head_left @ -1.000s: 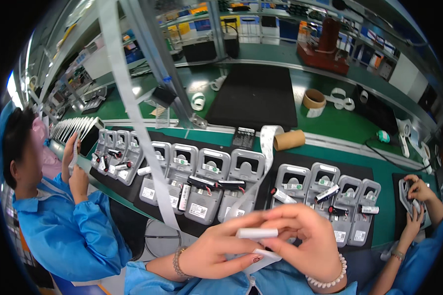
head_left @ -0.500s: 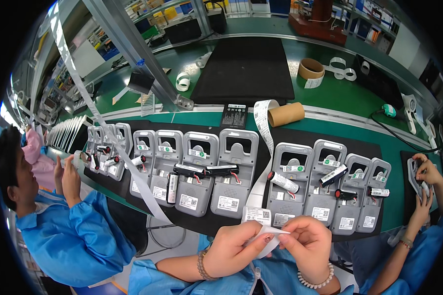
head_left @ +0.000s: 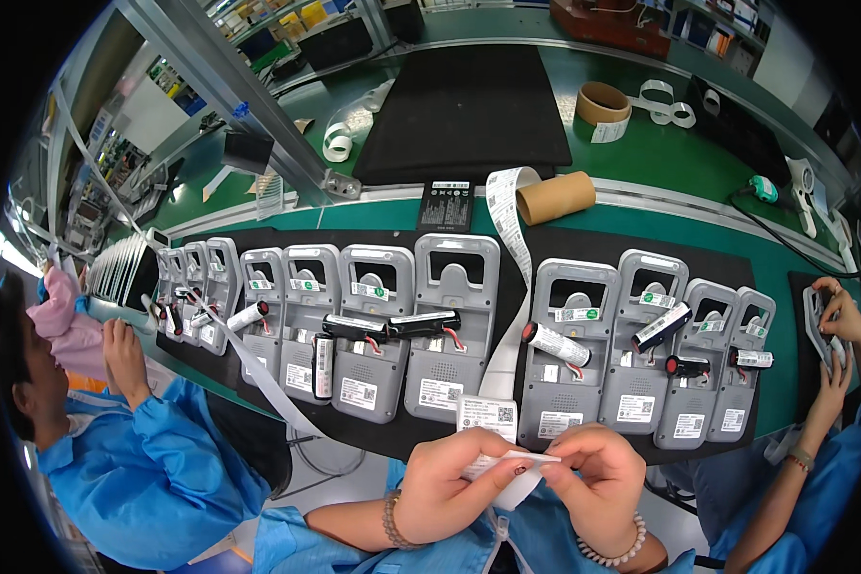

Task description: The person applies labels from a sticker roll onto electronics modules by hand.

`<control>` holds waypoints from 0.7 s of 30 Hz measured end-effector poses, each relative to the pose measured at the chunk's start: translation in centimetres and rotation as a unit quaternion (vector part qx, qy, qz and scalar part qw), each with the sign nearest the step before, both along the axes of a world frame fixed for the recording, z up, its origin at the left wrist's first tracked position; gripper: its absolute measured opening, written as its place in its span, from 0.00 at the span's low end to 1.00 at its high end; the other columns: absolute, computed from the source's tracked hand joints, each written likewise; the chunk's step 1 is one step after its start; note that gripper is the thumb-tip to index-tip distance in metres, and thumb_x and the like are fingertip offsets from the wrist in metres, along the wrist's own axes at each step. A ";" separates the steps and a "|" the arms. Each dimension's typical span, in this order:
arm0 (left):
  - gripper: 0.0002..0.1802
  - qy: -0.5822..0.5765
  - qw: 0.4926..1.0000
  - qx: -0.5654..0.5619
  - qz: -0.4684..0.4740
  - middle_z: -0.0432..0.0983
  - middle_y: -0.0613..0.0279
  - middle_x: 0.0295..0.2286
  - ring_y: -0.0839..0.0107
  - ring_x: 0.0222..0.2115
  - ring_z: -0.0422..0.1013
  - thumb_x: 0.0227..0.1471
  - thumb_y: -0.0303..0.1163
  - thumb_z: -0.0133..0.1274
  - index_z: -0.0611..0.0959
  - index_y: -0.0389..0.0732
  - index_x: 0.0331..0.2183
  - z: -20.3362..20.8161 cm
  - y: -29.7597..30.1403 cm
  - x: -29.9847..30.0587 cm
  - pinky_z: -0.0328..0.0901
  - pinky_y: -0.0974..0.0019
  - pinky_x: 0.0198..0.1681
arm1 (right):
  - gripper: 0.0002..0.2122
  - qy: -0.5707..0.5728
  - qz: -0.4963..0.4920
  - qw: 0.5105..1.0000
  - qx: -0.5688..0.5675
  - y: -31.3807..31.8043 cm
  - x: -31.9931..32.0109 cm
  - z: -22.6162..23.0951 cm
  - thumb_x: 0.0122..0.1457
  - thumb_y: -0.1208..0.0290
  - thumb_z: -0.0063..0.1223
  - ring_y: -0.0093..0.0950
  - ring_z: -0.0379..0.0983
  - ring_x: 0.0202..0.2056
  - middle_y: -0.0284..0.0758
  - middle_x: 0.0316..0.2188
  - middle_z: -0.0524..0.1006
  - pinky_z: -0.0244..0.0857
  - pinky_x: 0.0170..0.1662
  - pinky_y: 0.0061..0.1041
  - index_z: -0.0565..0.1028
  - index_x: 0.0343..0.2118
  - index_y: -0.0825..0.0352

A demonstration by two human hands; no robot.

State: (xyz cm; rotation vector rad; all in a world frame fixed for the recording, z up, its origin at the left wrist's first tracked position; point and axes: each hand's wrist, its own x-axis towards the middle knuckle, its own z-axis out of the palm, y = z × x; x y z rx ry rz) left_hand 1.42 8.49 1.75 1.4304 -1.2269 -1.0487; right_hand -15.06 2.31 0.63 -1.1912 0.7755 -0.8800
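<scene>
My left hand [head_left: 454, 486] and my right hand [head_left: 598, 478] are close together at the near edge of the bench, thumbs and fingertips pinched on a white label strip [head_left: 509, 486]. A printed label [head_left: 488, 418] on the strip stands just behind my left fingers. The strip runs back over the black mat between the devices to a cardboard tube [head_left: 557, 197]. Nearest my hands lie grey handheld devices, one to the left [head_left: 454, 330] and one to the right [head_left: 566, 359]. Each has a cylindrical battery on it, a black one [head_left: 424, 323] and a white one [head_left: 557, 344].
Several more such devices [head_left: 378, 335] line the black mat [head_left: 507, 251]. A flat black battery pack [head_left: 447, 206] lies behind them. Co-workers sit at my left [head_left: 153, 459] and right [head_left: 837, 430]. A loose white strip [head_left: 268, 387] hangs across the left side. A metal post [head_left: 230, 91] rises at back left.
The pinched strip has turned slightly between my fingertips, and the label behind them has shifted a little left. The whole view has shifted slightly.
</scene>
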 end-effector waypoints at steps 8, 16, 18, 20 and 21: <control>0.05 0.032 0.999 -0.014 0.018 0.78 0.58 0.26 0.78 0.27 0.73 0.48 0.24 0.56 0.77 0.34 0.29 -0.4 0.0 -0.4 0.66 0.76 0.29 | 0.08 -0.052 0.004 0.998 0.047 0.2 0.1 -0.7 0.49 0.84 0.57 0.21 0.73 0.32 0.39 0.32 0.74 0.69 0.35 0.17 0.72 0.33 0.75; 0.08 0.021 1.000 -0.016 -0.010 0.78 0.54 0.31 0.74 0.31 0.75 0.49 0.22 0.53 0.79 0.33 0.35 -0.2 -0.6 0.1 0.68 0.74 0.33 | 0.07 -0.045 0.011 0.998 0.044 0.2 0.4 -0.8 0.50 0.84 0.56 0.22 0.74 0.32 0.39 0.33 0.74 0.69 0.36 0.17 0.72 0.33 0.75; 0.09 0.025 0.999 -0.038 -0.016 0.78 0.54 0.31 0.74 0.31 0.75 0.49 0.21 0.53 0.80 0.33 0.36 -0.5 -0.4 0.1 0.68 0.74 0.33 | 0.08 -0.043 0.008 0.999 0.032 0.4 0.5 -0.9 0.50 0.84 0.56 0.22 0.74 0.32 0.39 0.33 0.73 0.69 0.36 0.17 0.72 0.33 0.75; 0.06 0.049 0.998 -0.021 0.011 0.79 0.55 0.28 0.74 0.28 0.75 0.48 0.21 0.54 0.81 0.33 0.32 -0.6 -0.3 0.0 0.69 0.74 0.31 | 0.08 -0.046 -0.009 0.999 0.008 0.4 0.7 -0.9 0.49 0.85 0.56 0.21 0.73 0.31 0.39 0.33 0.73 0.69 0.35 0.17 0.72 0.33 0.74; 0.06 0.050 0.998 -0.021 0.011 0.79 0.55 0.28 0.74 0.28 0.75 0.48 0.21 0.54 0.81 0.33 0.32 -0.8 -0.1 0.1 0.69 0.74 0.31 | 0.08 -0.045 -0.010 0.999 0.009 0.4 0.7 -0.9 0.49 0.85 0.56 0.21 0.73 0.31 0.39 0.33 0.73 0.69 0.35 0.17 0.72 0.33 0.74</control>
